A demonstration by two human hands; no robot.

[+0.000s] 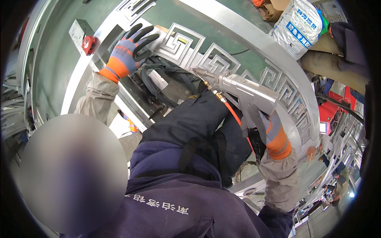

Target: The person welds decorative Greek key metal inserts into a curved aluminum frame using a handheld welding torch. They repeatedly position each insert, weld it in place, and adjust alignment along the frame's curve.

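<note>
My left hand (129, 50), in a grey and orange work glove with dark fingertips, is open. Its fingers spread over the silver metal frame (109, 33), close to a square spiral metal fretwork piece (182, 44). My right hand (274, 137), gloved alike, is wrapped round the grip of a silver handheld welding gun (246, 89). The gun's narrow nozzle points left at the lower edge of the fretwork. A red hose (233, 112) with brass fittings runs along beneath the gun. Whether the nozzle tip touches the metal cannot be made out.
A red tape measure (89, 45) lies on the frame's left side. More fretwork (291, 97) follows the curved silver border on the right. A white printed sack (297, 29) and a cardboard box (274, 10) stand at the far right. Dark cables (170, 71) lie below the frame.
</note>
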